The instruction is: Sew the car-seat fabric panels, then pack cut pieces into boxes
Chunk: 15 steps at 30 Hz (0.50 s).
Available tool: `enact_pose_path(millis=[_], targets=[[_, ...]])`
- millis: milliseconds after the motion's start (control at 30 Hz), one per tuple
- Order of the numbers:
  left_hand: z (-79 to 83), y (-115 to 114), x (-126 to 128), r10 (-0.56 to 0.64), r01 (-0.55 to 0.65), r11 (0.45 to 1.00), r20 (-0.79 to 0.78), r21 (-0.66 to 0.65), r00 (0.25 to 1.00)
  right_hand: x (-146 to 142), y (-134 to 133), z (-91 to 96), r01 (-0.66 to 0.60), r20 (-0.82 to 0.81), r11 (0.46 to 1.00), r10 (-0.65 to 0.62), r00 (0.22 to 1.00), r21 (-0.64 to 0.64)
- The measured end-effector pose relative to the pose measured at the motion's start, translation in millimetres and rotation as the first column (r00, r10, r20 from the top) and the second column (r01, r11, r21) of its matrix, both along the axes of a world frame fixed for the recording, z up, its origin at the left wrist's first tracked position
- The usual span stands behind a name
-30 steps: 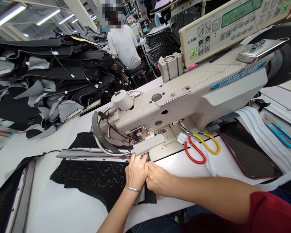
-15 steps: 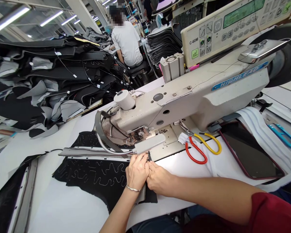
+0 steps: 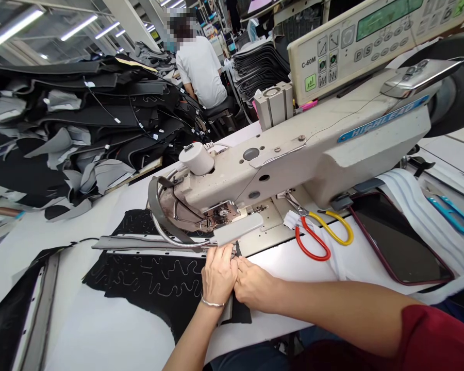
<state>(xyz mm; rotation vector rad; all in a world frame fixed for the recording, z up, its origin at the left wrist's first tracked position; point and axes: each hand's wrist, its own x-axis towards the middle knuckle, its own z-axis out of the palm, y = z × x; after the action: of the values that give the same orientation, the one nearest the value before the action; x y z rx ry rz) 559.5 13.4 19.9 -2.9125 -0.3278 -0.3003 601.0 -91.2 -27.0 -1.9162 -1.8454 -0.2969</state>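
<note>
Hands meet close in front of us on a white table: our left hand, a thin bracelet at its wrist, and our right hand, touching side by side. Both rest with fingers curled down on the near right end of a black quilted fabric panel, which lies flat and spreads left from the hands. The fingertips are hidden, so we cannot tell whether they pinch the cloth or only press it. A grey strip lies across the panel, leading under the sewing machine just beyond the hands. To the right, scissors with red and yellow handles and a dark phone lie on the table. Further off are piles of black and grey cut pieces, and a person in a white shirt sits with back turned
</note>
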Motion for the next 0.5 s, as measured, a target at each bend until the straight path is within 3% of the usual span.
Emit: enact_pose_path(millis=[167,500], targets=[[1.5,-1.8,0.1,-0.009,0.009,0.998,0.01,0.058,1.0,-0.6,-0.3,0.4,0.001,0.004,1.0,-0.001,1.0,-0.018],[0.9,-1.3,-4.1,-0.052,0.054,0.998,0.061,-0.031,0.997,-1.1,-1.9,3.7,0.007,0.041,1.0,-0.006,0.999,-0.03]])
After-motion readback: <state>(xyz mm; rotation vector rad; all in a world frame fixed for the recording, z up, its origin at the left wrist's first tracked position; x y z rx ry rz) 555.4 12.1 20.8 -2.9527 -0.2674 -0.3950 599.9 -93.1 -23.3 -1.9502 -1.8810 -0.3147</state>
